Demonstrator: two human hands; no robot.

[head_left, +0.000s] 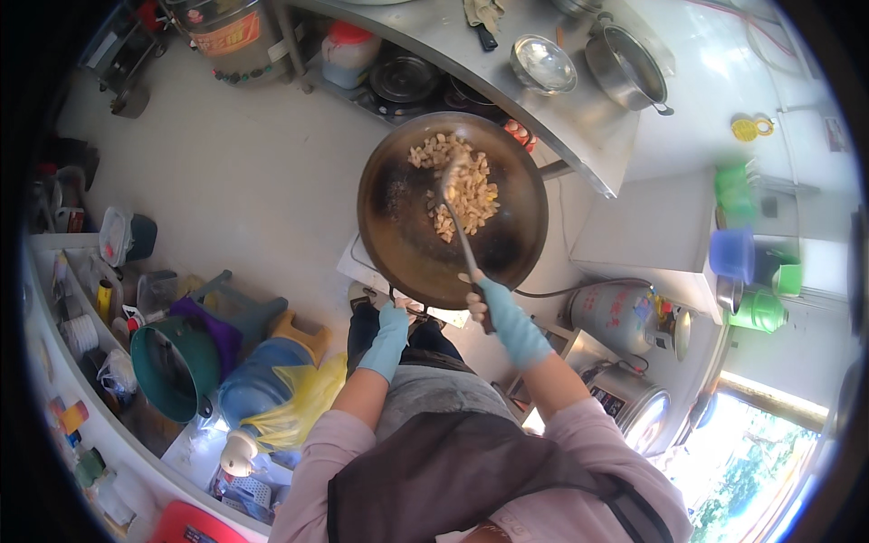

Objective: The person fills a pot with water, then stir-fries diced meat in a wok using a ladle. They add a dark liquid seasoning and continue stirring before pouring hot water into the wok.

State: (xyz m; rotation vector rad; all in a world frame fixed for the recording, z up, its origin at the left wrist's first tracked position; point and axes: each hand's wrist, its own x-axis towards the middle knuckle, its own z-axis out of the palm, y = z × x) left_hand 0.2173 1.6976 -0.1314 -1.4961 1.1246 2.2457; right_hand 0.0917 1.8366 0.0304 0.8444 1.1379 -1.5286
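Observation:
In front of me is a large round wok with a dark, browned inner wall. Pale diced food pieces are heaped in its upper middle. My right hand, in a light blue fingerless glove, grips the handle of a long metal ladle or spatula. The tool's blurred head lies among the pieces. My left hand, gloved the same way, is closed around the wok's near handle. The fingers partly hide that handle.
A steel worktable beyond the wok carries a metal bowl and a pot. To the right lies a gas cylinder with a hose. A green tub and a blue water bottle stand at left.

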